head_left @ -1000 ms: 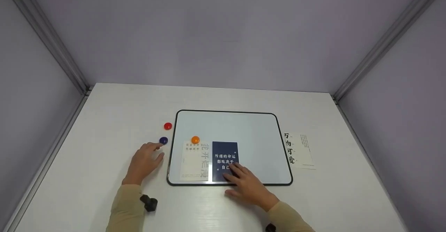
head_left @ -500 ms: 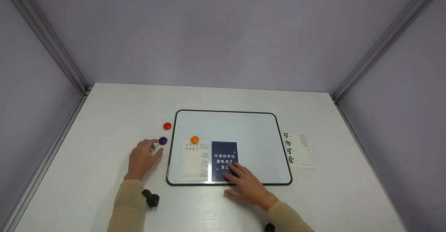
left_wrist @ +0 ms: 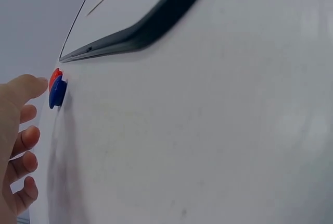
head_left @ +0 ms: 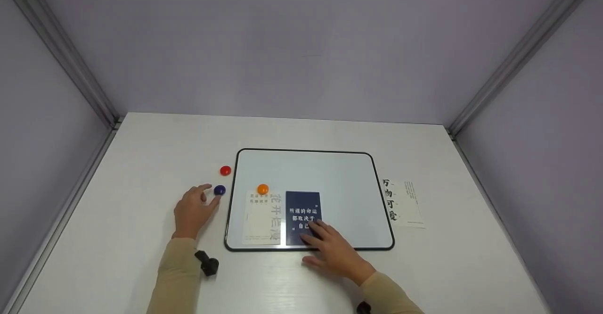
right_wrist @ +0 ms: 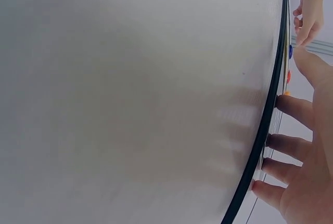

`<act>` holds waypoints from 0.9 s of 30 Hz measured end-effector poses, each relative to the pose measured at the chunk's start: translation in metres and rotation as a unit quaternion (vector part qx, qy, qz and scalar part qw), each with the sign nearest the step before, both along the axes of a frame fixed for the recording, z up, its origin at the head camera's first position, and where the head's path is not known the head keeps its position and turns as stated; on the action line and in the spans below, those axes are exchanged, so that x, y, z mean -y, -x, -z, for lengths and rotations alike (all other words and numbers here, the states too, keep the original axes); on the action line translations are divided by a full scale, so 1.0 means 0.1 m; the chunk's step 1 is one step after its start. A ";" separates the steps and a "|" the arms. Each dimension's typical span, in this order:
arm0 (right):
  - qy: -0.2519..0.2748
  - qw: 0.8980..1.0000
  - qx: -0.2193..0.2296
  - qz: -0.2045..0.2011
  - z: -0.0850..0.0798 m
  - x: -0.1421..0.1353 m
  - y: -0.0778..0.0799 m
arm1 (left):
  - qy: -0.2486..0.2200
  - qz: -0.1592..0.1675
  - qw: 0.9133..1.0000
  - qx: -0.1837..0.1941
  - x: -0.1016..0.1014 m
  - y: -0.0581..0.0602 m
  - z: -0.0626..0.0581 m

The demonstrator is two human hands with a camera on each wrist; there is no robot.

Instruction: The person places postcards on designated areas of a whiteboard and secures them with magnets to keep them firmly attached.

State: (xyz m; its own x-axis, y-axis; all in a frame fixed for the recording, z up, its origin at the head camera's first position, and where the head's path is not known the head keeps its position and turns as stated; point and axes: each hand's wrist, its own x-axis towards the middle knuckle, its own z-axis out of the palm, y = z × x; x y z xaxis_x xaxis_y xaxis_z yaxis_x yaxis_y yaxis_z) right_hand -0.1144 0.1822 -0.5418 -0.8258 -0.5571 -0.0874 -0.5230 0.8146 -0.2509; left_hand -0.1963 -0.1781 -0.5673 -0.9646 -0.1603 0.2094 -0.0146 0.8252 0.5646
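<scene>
Physically, the whiteboard [head_left: 348, 182] lying on the desk [head_left: 452, 267] looks stiff, best lifted by its edges. On it, the dark blue card [head_left: 301, 202] seems light, bendable and apt to slide — the right hand [head_left: 335, 252] rests on its lower part, fingers extended, gripping nothing. Smallest, the blue button [head_left: 219, 190] sits on the desk just left of the board; probably hard and slick, it suits a side pinch — the left hand [head_left: 192, 214] is beside it, fingers parted, not grasping.

The table [head_left: 160, 153] carries whiteboard [head_left: 348, 186], card [head_left: 408, 206], two discs [head_left: 225, 170].
</scene>
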 end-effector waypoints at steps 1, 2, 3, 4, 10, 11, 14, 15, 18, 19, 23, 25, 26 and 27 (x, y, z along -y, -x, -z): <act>0.000 1.000 -0.001 0.001 0.00 0.00 0.00 | 0.000 -0.001 1.000 0.002 0.00 0.01 0.00; -0.001 1.000 -0.002 0.001 0.00 0.00 0.00 | -0.002 -0.001 1.000 0.003 -0.01 0.02 0.01; 0.000 1.000 -0.003 0.001 0.00 -0.01 0.00 | -0.004 -0.002 1.000 0.006 -0.01 0.03 0.01; 0.001 1.000 -0.004 0.001 0.00 -0.01 0.00 | -0.005 -0.003 1.000 0.008 -0.02 0.04 0.02; 0.004 1.000 -0.001 0.002 -0.01 0.00 -0.01 | -0.009 -0.006 1.000 0.014 -0.04 0.07 0.08; 0.004 1.000 0.000 0.002 0.00 0.00 -0.01 | -0.009 -0.005 1.000 0.013 -0.04 0.07 0.08; 0.004 1.000 0.002 0.002 0.00 0.00 -0.01 | -0.004 -0.007 1.000 0.011 -0.04 0.07 0.09; 0.003 1.000 0.001 0.002 0.00 0.01 -0.01 | -0.002 -0.008 1.000 0.009 -0.04 0.07 0.09; 0.001 1.000 0.003 0.002 0.00 0.01 -0.01 | 0.000 -0.011 1.000 0.005 -0.04 0.07 0.09; 0.000 1.000 0.004 0.002 0.00 0.01 0.00 | -0.002 -0.012 1.000 0.005 -0.04 0.08 0.09; -0.001 1.000 0.004 0.002 0.00 0.00 0.00 | -0.006 -0.014 1.000 0.007 -0.05 0.09 0.10; -0.002 1.000 0.005 0.003 0.01 0.00 0.01 | -0.009 -0.017 1.000 0.009 -0.06 0.09 0.10; -0.002 1.000 0.006 0.004 0.01 0.00 0.01 | -0.008 -0.018 1.000 0.010 -0.06 0.09 0.11; -0.002 1.000 0.007 0.005 0.01 0.00 0.01 | -0.008 -0.020 1.000 0.012 -0.07 0.09 0.11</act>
State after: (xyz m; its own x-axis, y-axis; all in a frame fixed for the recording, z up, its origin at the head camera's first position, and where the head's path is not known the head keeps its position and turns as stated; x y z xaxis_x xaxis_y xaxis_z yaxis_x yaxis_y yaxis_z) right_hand -0.1150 0.1825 -0.5431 -0.8302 -0.5482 -0.1008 -0.5110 0.8208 -0.2553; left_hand -0.2057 -0.1715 -0.5783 -0.9622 -0.2010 0.1835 -0.0602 0.8147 0.5768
